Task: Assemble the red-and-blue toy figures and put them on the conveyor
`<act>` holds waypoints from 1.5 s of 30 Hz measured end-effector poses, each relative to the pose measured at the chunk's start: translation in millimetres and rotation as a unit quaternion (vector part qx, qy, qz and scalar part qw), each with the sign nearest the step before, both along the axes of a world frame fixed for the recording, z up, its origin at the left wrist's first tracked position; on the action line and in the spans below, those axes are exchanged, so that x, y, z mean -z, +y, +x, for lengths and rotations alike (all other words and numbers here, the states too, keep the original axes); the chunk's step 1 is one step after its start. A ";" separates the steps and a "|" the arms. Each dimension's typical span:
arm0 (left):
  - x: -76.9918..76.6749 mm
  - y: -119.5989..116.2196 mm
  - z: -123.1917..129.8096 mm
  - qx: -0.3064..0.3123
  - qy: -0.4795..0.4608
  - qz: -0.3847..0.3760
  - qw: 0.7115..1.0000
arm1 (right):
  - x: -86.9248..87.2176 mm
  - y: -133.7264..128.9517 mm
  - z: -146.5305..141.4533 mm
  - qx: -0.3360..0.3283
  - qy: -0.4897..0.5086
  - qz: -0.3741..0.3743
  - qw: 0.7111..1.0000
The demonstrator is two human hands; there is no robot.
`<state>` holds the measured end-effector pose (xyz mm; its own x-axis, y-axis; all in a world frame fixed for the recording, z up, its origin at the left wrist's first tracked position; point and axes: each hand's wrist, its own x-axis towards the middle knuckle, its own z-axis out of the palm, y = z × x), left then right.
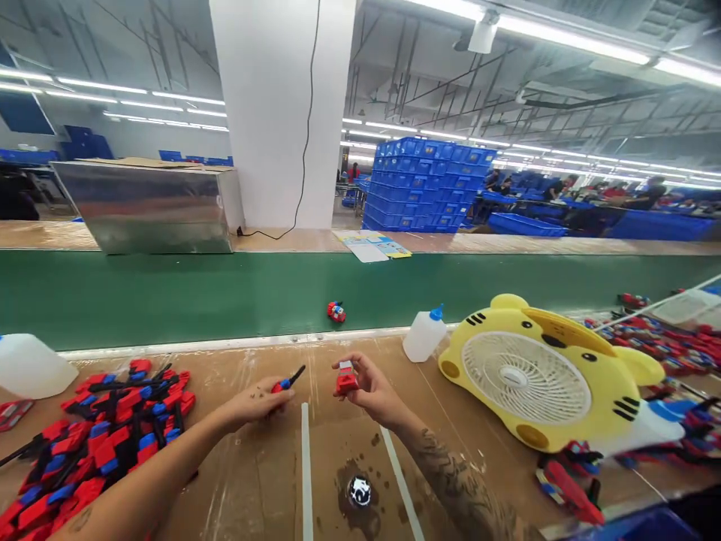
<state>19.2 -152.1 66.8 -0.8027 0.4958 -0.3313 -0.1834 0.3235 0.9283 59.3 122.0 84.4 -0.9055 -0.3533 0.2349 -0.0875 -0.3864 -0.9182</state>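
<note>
Closest to the person, a round black-and-white thing sits in a wet patch on the brown table, between two pale strips. Off to the left lies a heap of red, blue and black parts, tumbled over one another.

Just beyond, both hands are raised over the table, near each other but apart. The left hand has its grip pinching a slim piece: red at the fingers, blue in the middle, a black rod slanting up to the right. The right hand has its grip closed, thumb and fingers, around a blocky piece, bright red below and greyish white on top (its finer detail is too small to make out from here).

Farther on stand a white bottle with a blue cap and a yellow animal-faced fan; past them, a small red figure rests on the green belt.
</note>
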 end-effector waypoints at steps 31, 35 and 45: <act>-44.3 97.2 98.8 0.454 0.550 -0.153 0.684 | 69.2 62.2 -28.4 0.057 -0.190 -0.258 0.946; -44.9 93.4 98.1 0.455 0.526 -0.154 0.702 | 67.2 63.0 -27.4 0.034 -0.201 -0.270 0.941; -4.1 81.9 76.7 0.013 0.187 0.077 0.979 | 70.4 44.0 -17.8 0.004 -0.170 -0.189 0.967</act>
